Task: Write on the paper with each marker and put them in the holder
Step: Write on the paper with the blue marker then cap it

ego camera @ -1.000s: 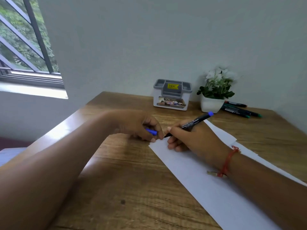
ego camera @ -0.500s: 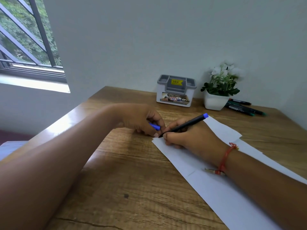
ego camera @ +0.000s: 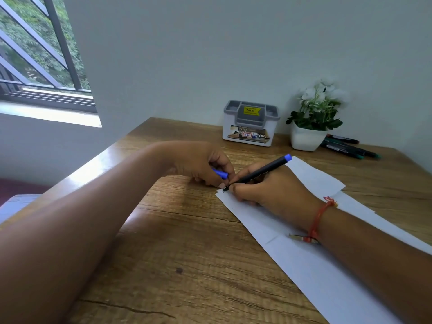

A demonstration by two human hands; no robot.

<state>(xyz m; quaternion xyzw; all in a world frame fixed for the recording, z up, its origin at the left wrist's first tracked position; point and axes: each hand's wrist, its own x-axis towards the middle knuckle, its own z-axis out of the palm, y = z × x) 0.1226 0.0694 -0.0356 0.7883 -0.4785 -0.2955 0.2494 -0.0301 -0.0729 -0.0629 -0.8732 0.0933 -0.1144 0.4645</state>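
My right hand point(ego camera: 268, 190) grips a black marker with a blue end point(ego camera: 264, 170), its tip touching the near-left corner of the white paper point(ego camera: 304, 260). My left hand point(ego camera: 201, 162) holds the blue cap point(ego camera: 220, 173) and rests its fingertips at the paper's corner. The grey and white holder point(ego camera: 250, 123) stands at the back by the wall, with nothing seen sticking out of it. Several more markers point(ego camera: 346, 148) lie at the back right, behind the plant pot.
A white pot with a flowering plant point(ego camera: 308, 127) stands right of the holder. The wooden table point(ego camera: 187, 253) has its left edge near my left forearm. A window is at the upper left. A red thread band sits on my right wrist.
The marker tip has come down onto the paper's corner. My left hand has stayed beside it with the cap. The view has shifted slightly.
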